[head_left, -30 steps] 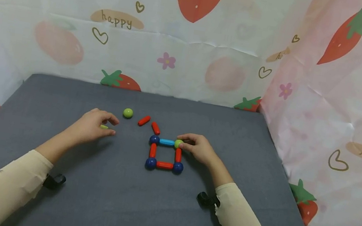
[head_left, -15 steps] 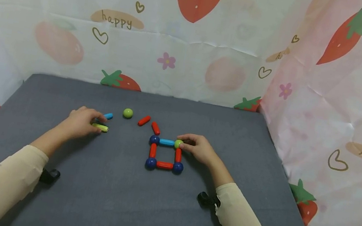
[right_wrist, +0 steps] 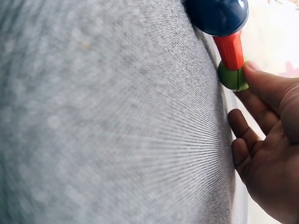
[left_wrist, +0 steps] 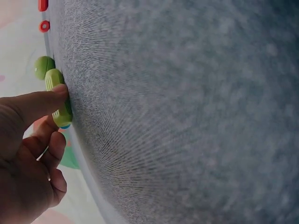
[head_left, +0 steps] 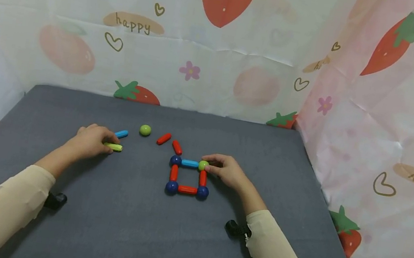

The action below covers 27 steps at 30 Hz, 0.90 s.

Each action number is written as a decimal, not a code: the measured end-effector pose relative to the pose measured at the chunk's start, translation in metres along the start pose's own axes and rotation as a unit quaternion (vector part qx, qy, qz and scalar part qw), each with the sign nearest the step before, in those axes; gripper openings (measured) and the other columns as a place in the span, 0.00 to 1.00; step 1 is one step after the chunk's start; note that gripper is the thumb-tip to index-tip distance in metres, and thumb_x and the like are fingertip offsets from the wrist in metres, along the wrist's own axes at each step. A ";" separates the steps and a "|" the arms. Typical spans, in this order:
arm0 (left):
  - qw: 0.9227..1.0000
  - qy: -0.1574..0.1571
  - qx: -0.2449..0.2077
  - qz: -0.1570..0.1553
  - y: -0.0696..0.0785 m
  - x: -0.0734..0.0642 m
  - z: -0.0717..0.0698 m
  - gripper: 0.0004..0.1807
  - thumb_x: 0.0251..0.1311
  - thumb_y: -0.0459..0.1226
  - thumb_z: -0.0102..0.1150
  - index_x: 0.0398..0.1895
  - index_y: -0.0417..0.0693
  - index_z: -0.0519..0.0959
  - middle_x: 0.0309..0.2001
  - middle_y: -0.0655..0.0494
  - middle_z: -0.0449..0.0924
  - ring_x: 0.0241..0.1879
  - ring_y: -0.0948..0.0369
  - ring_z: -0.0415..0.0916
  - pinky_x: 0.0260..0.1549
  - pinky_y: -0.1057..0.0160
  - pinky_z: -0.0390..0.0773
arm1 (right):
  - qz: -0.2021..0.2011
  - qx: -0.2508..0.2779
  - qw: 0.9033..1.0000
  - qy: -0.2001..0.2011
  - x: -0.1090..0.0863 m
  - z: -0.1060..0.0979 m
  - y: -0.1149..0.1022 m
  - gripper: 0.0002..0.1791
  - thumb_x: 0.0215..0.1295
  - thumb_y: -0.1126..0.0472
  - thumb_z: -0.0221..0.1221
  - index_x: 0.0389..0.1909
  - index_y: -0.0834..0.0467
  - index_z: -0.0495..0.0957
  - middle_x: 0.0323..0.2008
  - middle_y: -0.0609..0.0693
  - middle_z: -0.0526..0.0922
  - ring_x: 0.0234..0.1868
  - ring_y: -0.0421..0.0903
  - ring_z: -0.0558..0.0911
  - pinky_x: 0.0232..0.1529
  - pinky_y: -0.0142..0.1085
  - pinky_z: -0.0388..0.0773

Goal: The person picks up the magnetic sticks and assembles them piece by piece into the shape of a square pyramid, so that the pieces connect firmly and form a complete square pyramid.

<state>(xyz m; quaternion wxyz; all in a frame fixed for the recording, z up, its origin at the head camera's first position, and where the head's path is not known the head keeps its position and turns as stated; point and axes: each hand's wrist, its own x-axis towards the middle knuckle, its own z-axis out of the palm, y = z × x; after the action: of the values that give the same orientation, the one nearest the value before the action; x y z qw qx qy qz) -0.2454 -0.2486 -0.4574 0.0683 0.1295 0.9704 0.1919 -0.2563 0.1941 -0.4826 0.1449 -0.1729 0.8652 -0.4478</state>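
A square of magnetic rods and balls lies on the grey table: red rods (head_left: 187, 190) on three sides, a blue rod (head_left: 189, 163) on the far side, dark blue balls (head_left: 171, 187) at three corners. My right hand (head_left: 225, 168) pinches the green ball (right_wrist: 232, 78) at the far right corner. At the left, my left hand (head_left: 92, 142) pinches a yellow-green rod (left_wrist: 57, 84) between thumb and finger, close to the cloth. Just behind it lies a loose light blue rod (head_left: 121, 134), partly hidden by the fingers.
A loose green ball (head_left: 145, 130) and two red rods (head_left: 164, 139) lie behind the square, to its left. The grey table (head_left: 125, 233) ends at a patterned curtain (head_left: 209, 66) at the back. Black straps (head_left: 237, 229) sit at both wrists.
My left hand has drawn back to the left and taken hold of the yellow-green rod, uncovering the light blue rod. The right hand stays on the green corner ball.
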 end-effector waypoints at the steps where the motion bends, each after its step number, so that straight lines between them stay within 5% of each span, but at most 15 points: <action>1: 1.000 -0.001 0.000 -0.002 0.000 0.000 0.000 0.16 0.61 0.38 0.72 0.52 0.50 0.87 0.53 0.43 0.84 0.53 0.43 0.71 0.44 0.44 0.62 | 0.000 0.000 1.000 0.000 0.000 0.000 0.000 0.18 0.71 0.55 0.65 0.60 0.49 0.84 0.55 0.48 0.84 0.48 0.46 0.80 0.42 0.36 0.77; 9: 0.998 0.019 -0.052 -0.009 0.006 -0.003 -0.003 0.14 0.65 0.40 0.69 0.52 0.49 0.86 0.47 0.50 0.86 0.45 0.50 0.73 0.48 0.42 0.61 | -0.001 0.000 1.000 0.004 0.000 0.001 0.000 0.18 0.71 0.56 0.65 0.60 0.50 0.84 0.55 0.49 0.84 0.49 0.46 0.79 0.43 0.36 0.77; 13: 0.995 0.032 -0.098 -0.005 0.013 -0.006 -0.004 0.14 0.66 0.41 0.68 0.52 0.49 0.86 0.47 0.49 0.85 0.38 0.54 0.74 0.43 0.49 0.72 | 0.000 0.000 1.000 0.004 0.000 0.002 0.000 0.18 0.71 0.57 0.65 0.60 0.49 0.84 0.56 0.49 0.84 0.50 0.46 0.80 0.44 0.36 0.77; 16: 0.991 0.035 -0.132 -0.004 0.022 -0.011 -0.005 0.15 0.66 0.42 0.68 0.53 0.50 0.86 0.54 0.47 0.84 0.44 0.52 0.77 0.38 0.54 0.77 | 0.001 0.000 1.000 0.005 0.000 0.002 -0.001 0.18 0.71 0.57 0.65 0.60 0.49 0.84 0.56 0.49 0.84 0.50 0.46 0.80 0.44 0.36 0.77; 20: 0.987 0.035 -0.156 -0.001 0.036 -0.016 -0.006 0.15 0.67 0.44 0.67 0.54 0.53 0.85 0.58 0.48 0.82 0.55 0.49 0.75 0.46 0.52 0.77 | 0.004 0.002 1.000 0.005 0.001 0.002 -0.001 0.18 0.71 0.57 0.65 0.60 0.50 0.84 0.55 0.49 0.84 0.48 0.46 0.79 0.44 0.36 0.77; 27: 0.981 0.035 -0.189 0.015 0.058 -0.022 -0.002 0.16 0.66 0.46 0.68 0.54 0.55 0.84 0.53 0.53 0.82 0.55 0.52 0.72 0.41 0.54 0.75 | 0.005 0.003 1.000 0.004 0.000 0.002 -0.002 0.18 0.71 0.57 0.65 0.60 0.51 0.84 0.54 0.49 0.84 0.46 0.46 0.78 0.42 0.36 0.76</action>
<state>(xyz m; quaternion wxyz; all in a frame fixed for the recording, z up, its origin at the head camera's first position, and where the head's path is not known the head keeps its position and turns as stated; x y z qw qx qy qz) -0.2120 -0.2038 -0.4317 0.0548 0.1226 0.9165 0.3769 -0.2554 0.1916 -0.4822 0.1441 -0.1667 0.8654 -0.4500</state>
